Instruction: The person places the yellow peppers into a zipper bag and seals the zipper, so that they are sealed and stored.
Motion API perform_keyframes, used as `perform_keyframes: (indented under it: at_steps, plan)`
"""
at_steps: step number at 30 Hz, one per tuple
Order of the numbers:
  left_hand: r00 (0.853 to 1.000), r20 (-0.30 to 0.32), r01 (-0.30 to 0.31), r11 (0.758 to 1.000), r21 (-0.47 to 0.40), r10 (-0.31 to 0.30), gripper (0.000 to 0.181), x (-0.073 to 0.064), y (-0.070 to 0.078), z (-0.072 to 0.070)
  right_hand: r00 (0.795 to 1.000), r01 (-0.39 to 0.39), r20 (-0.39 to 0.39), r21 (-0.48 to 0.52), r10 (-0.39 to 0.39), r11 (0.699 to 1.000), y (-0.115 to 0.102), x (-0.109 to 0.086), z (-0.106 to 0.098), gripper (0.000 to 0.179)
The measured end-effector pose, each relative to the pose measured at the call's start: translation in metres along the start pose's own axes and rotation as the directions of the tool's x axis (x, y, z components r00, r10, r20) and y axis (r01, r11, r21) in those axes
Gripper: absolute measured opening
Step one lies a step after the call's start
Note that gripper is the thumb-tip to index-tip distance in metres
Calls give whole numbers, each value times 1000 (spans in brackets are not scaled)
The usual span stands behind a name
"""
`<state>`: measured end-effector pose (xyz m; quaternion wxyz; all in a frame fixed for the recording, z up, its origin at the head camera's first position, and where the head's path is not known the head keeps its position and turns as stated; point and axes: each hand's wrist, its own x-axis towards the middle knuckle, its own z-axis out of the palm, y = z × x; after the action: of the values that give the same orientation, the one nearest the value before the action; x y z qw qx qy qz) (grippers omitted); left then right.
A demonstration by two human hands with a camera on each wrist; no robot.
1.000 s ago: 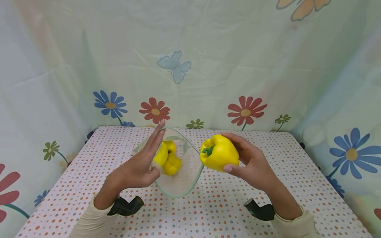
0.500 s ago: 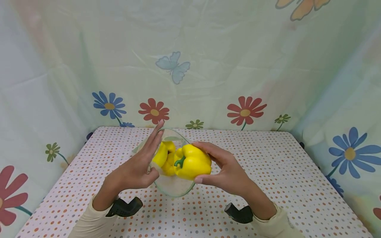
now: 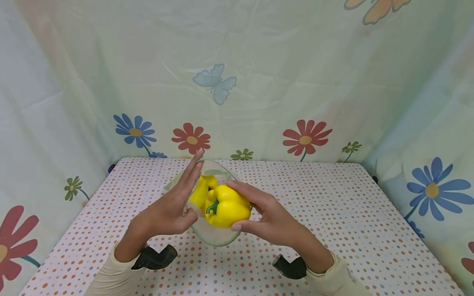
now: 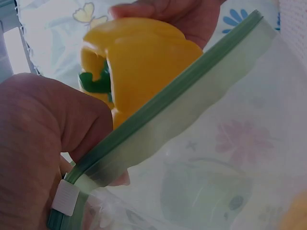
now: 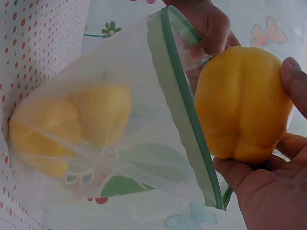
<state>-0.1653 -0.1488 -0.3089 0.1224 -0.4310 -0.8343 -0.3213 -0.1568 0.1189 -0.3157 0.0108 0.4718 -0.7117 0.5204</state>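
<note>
A translucent zip bag (image 3: pixel 211 237) stands with its green-edged mouth spread open. Yellow bell peppers (image 5: pixel 45 129) show through its wall at the bottom in the right wrist view. My left hand (image 3: pixel 168 211) holds the bag's near-left rim, thumb bent over it and fingers stretched along the side; a white slider (image 4: pixel 65 197) sits beside that thumb. Between thumb and fingers my right hand (image 3: pixel 272 216) grips another yellow bell pepper (image 3: pixel 231 207), its green stem pointing left. That pepper is right at the bag's mouth, overlapping the opening in the head view.
The bag is on a table with a dotted cloth (image 3: pixel 318 201). Behind it and at both sides hang curtains (image 3: pixel 259 82) printed with flowers and butterflies. Each wrist wears a small black camera mount (image 3: pixel 157 257).
My right hand has carried its bell pepper leftward and slightly down, from beside the bag to over its mouth. The left hand and the bag have stayed nearly still.
</note>
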Motion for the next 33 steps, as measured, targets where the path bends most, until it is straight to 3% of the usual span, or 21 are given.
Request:
perform_keyframes:
  at_steps: [9, 22, 29, 33]
  plan:
    - [1000, 5, -12, 1000, -3, 12, 103, 0, 0, 0, 995, -75, 52, -144, 83, 987, 9, 6, 5, 73]
    - [1000, 6, -21, 1000, 0, 21, 106, 0, 0, -2, 993, -111, 0, -273, 116, 955, 10, 28, 13, 72]
    - [1000, 11, -17, 1000, -19, 18, 107, 0, 0, -4, 980, -196, -38, -361, 196, 912, 13, 25, 11, 73]
    - [1000, 17, -14, 1000, -19, 14, 107, 0, 0, -3, 977, -205, -38, -406, 208, 891, 15, 22, 11, 73]
